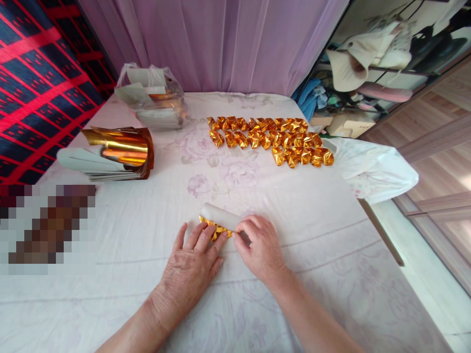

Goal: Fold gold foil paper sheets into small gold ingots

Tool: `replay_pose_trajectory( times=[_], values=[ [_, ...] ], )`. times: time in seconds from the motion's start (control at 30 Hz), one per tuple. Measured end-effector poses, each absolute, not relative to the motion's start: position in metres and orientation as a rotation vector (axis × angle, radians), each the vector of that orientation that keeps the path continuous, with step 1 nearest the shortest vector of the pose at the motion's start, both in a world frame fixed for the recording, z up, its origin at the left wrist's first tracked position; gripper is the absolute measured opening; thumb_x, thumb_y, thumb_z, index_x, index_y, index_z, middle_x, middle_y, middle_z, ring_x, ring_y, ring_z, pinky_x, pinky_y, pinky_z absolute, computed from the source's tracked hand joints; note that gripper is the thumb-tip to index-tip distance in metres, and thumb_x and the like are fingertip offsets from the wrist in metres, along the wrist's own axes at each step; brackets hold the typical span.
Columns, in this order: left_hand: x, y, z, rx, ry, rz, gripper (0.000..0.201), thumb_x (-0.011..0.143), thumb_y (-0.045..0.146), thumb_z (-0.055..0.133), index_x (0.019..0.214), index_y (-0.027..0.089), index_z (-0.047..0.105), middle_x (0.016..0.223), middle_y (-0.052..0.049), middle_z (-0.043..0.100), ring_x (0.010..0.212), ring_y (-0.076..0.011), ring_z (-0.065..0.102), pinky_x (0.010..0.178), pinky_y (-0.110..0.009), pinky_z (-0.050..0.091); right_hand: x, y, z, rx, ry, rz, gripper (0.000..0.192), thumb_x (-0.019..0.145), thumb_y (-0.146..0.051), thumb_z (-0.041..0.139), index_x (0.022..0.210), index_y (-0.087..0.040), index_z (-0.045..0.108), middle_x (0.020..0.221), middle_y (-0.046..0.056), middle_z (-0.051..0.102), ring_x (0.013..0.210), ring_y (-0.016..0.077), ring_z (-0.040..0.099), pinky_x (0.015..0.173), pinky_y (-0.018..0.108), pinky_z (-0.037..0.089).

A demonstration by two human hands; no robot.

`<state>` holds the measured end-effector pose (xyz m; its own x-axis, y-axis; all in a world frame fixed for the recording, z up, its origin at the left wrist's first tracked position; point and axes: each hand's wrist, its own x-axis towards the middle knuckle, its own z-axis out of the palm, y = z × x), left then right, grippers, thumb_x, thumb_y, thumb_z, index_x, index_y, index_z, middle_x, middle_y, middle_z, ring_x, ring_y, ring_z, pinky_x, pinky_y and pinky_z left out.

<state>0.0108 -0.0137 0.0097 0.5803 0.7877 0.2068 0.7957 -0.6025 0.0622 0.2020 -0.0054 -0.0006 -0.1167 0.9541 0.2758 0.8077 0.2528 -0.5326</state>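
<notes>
A sheet of gold foil paper (pixel 221 212) lies on the cloth in front of me, its pale back rolled or folded over along the far side and a gold strip showing along the near side. My left hand (pixel 195 255) rests flat on the gold strip with its fingers spread. At the sheet's right end my right hand (pixel 259 242) pinches the corner between thumb and forefinger. Farther back, several folded gold paper ingots (pixel 265 139) stand in rows, apart from both hands.
A curled stack of gold foil sheets (pixel 125 149) stands at the left, with a clear plastic bag (pixel 152 95) of more paper behind it. A white plastic bag (pixel 379 169) hangs at the table's right edge. Shelves with hats (pixel 353 63) stand beyond.
</notes>
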Motion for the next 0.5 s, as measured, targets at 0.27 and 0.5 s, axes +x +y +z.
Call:
replay_pose_trajectory(
  times=[0.27,0.5],
  values=[
    [0.0106,-0.0123,0.0112,-2.767,-1.357,-0.303,0.038,0.095,0.033,0.048,0.132,0.028,0.057,0.126,-0.006,0.062,0.121,-0.0292,0.052,0.108,-0.056,0.034,0.2050,-0.0051,-0.0026,-1.569,-1.971,0.372,0.013,0.082,-0.011,0.054,0.086,-0.022,0.061,0.088,0.003,0.062,0.087,0.0195,0.057,0.078,0.034,0.040],
    [0.0111,-0.0128,0.0094,-2.765,-1.367,-0.278,0.040,0.094,0.032,0.049,0.133,0.029,0.056,0.128,-0.007,0.060,0.122,-0.0303,0.050,0.106,-0.058,0.036,0.2047,-0.0046,-0.0050,-1.575,-2.006,0.307,0.005,0.088,-0.023,0.057,0.093,-0.021,0.059,0.091,0.004,0.063,0.090,0.0216,0.058,0.080,0.035,0.041]
  ],
)
